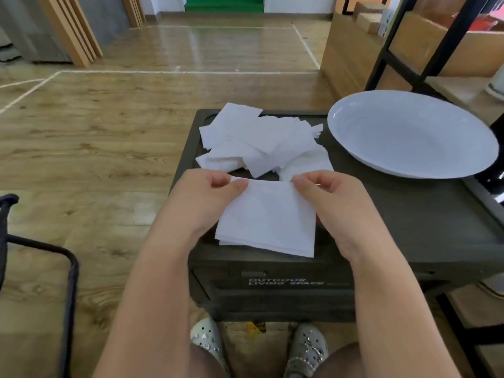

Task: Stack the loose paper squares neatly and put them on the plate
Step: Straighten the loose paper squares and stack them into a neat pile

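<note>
A thin stack of white paper squares (268, 219) lies on the near part of a dark box lid (409, 227). My left hand (207, 197) pinches its far left corner and my right hand (332, 200) pinches its far right corner. Behind my hands, a messy heap of loose paper squares (259, 140) spreads over the far left of the lid. A large white plate (409, 132) stands empty at the far right of the lid, apart from the heap.
The dark box reads "OUTDOOR LIVING SPACE" on its front and stands on a wooden floor. A black metal shelf frame (403, 64) rises behind the plate. A dark chair frame (71, 268) is at my left. A black object (496, 170) sits at the right edge.
</note>
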